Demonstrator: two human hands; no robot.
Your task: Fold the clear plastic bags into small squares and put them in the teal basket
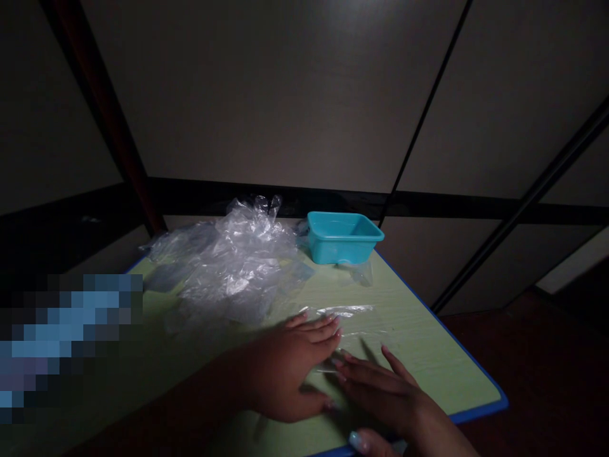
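A clear plastic bag (359, 324) lies flat on the light green tabletop. My left hand (290, 362) rests over its left part, palm down with the fingers stretched out. At the near edge of the bag is my right hand (385, 387), its fingers extended and its thumb apart, low over the table. The fingertips of both hands come close together near the bag's middle. Beyond my left hand rises a large crumpled heap of clear plastic bags (238, 266).
A turquoise plastic basin (345, 244) stands at the far end of the table (428, 362), with a small piece of clear plastic (359, 271) before it. The table has a blue edge. Dark panelled wall (266, 95) stands behind. A pixelated patch covers the lower left.
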